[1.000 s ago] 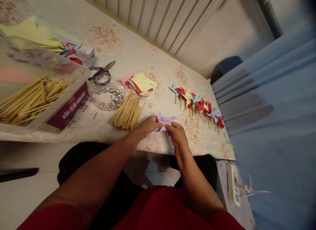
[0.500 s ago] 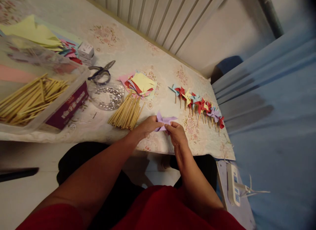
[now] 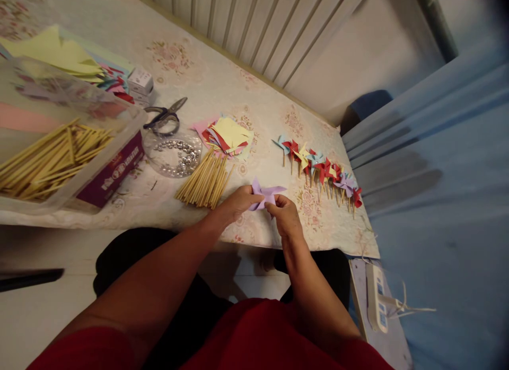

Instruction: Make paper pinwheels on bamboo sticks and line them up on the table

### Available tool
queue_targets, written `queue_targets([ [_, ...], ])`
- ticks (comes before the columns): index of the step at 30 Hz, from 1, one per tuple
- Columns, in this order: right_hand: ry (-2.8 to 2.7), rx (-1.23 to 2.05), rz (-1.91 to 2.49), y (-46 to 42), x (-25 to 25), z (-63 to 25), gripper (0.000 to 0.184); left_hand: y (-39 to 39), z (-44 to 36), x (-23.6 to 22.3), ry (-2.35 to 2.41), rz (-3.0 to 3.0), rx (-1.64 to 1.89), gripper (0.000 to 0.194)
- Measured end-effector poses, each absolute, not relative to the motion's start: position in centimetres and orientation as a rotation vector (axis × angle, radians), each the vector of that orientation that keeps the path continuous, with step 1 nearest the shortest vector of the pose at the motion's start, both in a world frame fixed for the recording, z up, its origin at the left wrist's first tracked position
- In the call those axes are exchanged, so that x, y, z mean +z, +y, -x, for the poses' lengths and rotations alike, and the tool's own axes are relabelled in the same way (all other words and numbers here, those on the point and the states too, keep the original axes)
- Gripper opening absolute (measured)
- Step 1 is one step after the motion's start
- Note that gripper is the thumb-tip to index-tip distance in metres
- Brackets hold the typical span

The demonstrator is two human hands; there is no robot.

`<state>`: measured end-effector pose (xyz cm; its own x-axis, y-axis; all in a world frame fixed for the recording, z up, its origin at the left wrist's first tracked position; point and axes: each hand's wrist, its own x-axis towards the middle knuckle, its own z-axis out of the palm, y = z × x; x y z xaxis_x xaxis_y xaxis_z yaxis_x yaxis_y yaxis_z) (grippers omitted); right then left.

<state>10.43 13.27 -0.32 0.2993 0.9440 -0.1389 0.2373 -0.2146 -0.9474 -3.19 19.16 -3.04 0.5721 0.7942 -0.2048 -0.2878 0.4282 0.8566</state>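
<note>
A purple paper pinwheel (image 3: 267, 192) is held between both hands, just over the table's front edge. My left hand (image 3: 242, 199) is closed on its left side, with the thumb lying toward the middle. From the right, my right hand (image 3: 284, 212) pinches it near the centre; the fingertips underneath are hidden. To the left of the hands lies a bundle of thin wooden sticks (image 3: 207, 180). Behind the sticks is a stack of coloured paper pieces (image 3: 230, 135). Pinwheels on sticks (image 3: 318, 166) lie in a row at the right.
A clear plastic box (image 3: 131, 123) with wooden sticks stands at the left. Scissors (image 3: 166, 118) lie beside a clear dish of shiny beads or pins (image 3: 175, 155). Small white boxes (image 3: 140, 82) sit behind. A power strip (image 3: 376, 298) is at the lower right, beside a blue curtain (image 3: 433, 200).
Both hands stay on the purple pinwheel, with only a slight shift of the right thumb and fingers near its centre. Nothing else has visibly moved.
</note>
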Motion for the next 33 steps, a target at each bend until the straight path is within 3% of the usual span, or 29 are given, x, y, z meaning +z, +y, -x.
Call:
queue_targets([
  [17, -1.432, 0.537, 1.878, 13.1, 0.8, -9.4, 0.015, 19.2, 3.2, -2.6, 0.659, -0.836, 0.743, 0.016],
  [33, -1.391, 0.544, 1.891, 13.1, 0.8, -9.2, 0.018, 19.2, 3.1, -2.8, 0.666, -0.866, 0.759, 0.019],
])
